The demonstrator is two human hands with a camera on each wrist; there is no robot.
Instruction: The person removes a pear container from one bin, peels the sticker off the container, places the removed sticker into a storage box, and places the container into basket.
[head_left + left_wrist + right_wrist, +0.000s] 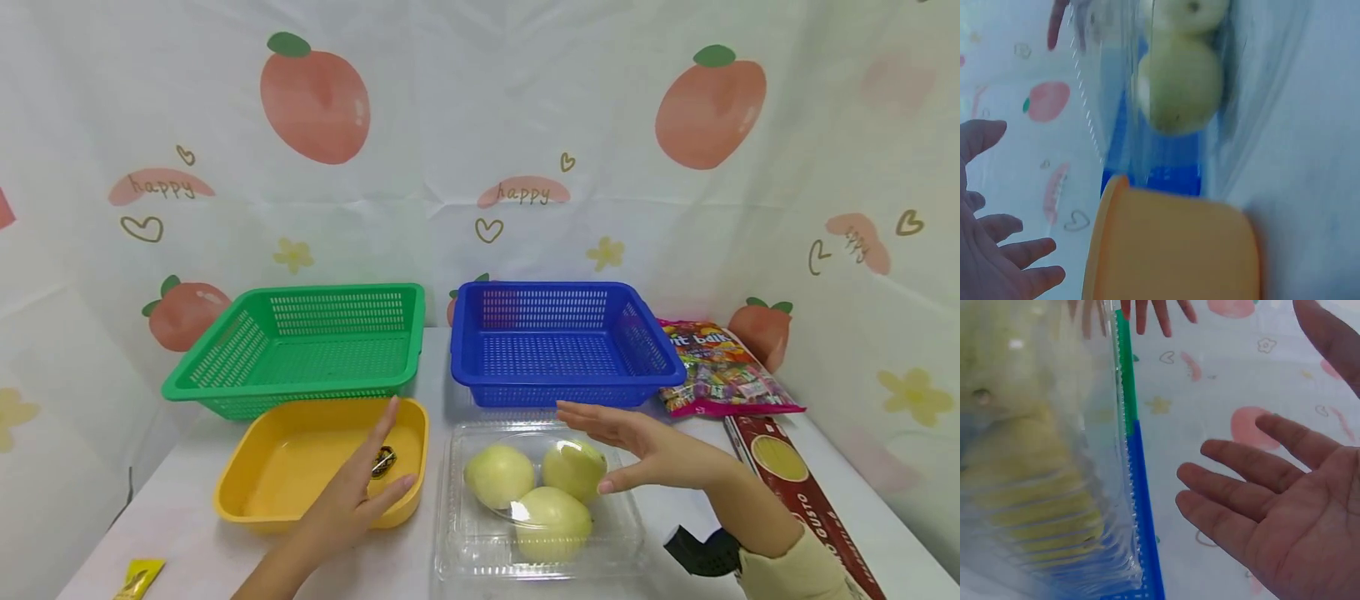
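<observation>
On the far cloth, "happy" is printed at left and centre, and is only partly legible at right. On the candy bag at far right, "balls" can be read. On the red box nearer at right, "GUSTO" is shown.

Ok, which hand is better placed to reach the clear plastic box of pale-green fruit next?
Likely the right hand: in the head view it overlaps the clear plastic box, while the left hand overlaps the rectangular yellow plastic basin.
</observation>
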